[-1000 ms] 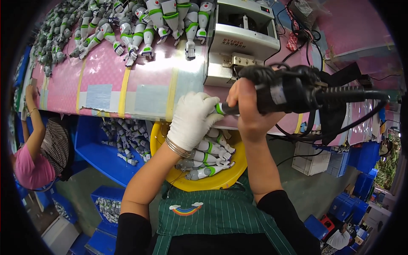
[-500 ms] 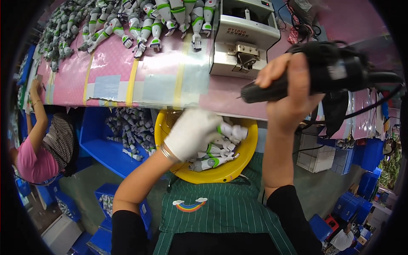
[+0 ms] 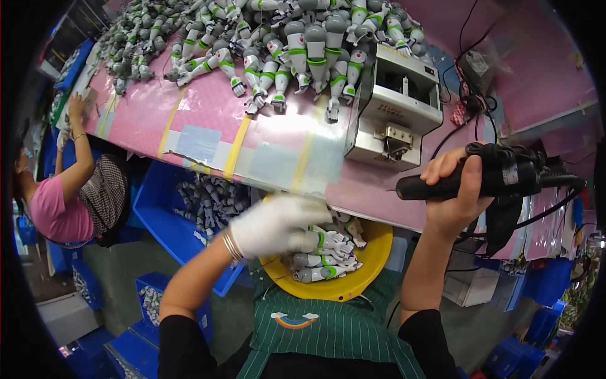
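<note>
Here, at far left, a co-worker in a pink top (image 3: 53,211) reaches up to the pink table (image 3: 208,117). The gloved left hand (image 3: 274,224) closes around a grey toy figure part (image 3: 322,240) over the yellow bowl (image 3: 366,268). The right hand (image 3: 451,192) grips a black electric screwdriver (image 3: 470,180) near the grey screw feeder (image 3: 394,110).

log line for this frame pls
left hand: gloved, in yellow bowl on toy parts | right hand: holds black electric screwdriver above pink table
</note>
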The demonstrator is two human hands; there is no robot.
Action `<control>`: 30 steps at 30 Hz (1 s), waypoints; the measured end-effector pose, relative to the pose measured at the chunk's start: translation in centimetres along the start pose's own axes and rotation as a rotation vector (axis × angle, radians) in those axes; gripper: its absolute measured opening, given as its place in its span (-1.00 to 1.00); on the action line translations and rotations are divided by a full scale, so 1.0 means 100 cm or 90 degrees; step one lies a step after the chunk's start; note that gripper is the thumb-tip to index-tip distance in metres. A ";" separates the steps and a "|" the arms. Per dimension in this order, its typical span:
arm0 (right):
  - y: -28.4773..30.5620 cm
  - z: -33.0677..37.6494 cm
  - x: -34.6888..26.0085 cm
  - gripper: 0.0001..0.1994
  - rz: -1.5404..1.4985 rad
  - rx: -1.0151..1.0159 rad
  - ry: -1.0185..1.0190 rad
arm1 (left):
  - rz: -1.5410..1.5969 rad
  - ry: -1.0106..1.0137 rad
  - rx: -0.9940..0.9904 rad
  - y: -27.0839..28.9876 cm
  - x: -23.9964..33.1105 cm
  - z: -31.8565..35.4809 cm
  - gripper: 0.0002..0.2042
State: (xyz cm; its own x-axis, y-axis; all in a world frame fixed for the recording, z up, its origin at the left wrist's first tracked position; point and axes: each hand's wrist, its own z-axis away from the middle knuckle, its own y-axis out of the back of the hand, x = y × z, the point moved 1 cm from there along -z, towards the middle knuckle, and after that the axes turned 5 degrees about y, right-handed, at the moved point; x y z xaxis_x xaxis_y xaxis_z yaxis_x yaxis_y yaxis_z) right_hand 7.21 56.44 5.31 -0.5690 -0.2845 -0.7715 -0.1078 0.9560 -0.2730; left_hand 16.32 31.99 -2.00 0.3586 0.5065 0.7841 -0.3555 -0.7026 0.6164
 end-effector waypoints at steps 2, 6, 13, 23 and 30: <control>0.001 -0.006 -0.001 -0.77 -0.007 -0.009 0.015 | -0.146 -0.031 0.156 0.051 -0.009 -0.026 -0.70; 0.000 -0.021 -0.004 -0.72 0.012 -0.019 0.052 | -0.565 0.052 0.299 0.118 -0.062 -0.051 -0.78; 0.025 -0.019 -0.011 -0.74 0.046 0.049 0.053 | -0.379 0.376 0.047 0.030 -0.010 0.029 -0.63; 0.010 0.004 -0.038 -0.80 0.017 0.035 0.087 | 0.333 0.582 0.302 -0.109 -0.088 0.127 -0.51; 0.009 0.020 -0.064 -0.78 0.010 0.056 0.098 | 0.572 0.541 0.245 -0.100 -0.064 0.133 -0.57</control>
State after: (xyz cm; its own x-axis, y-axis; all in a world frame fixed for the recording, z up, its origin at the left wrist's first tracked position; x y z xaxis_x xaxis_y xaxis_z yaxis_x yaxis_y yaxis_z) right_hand 12.37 58.95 8.91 -0.6887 -0.2492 -0.6809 -0.0306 0.9482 -0.3161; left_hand 29.02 29.15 -14.15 -0.5830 -0.1585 0.7969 0.1369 -0.9859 -0.0959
